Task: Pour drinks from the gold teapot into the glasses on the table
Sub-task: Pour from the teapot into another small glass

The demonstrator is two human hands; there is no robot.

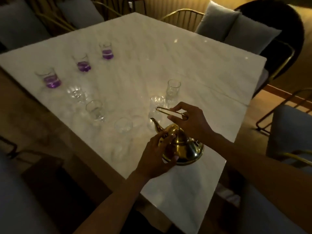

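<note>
The gold teapot (185, 147) stands on the white marble table (152, 53) near its front edge, spout pointing left and away. My right hand (190, 122) pinches the raised wire handle above the pot. My left hand (157, 152) curls around the pot's left side, fingers by the lid. Three glasses holding purple drink stand at far left: one (51, 80), another (82, 63), a third (106, 50). Clear glasses stand nearer: one (95, 110), one (123, 125), one (173, 88), and one (156, 105) just beyond the spout.
Grey cushioned chairs with gold frames ring the table: two at the back (236, 26), one at the right (290, 129), others at the far left (20, 22). The table's front corner lies just below my forearms.
</note>
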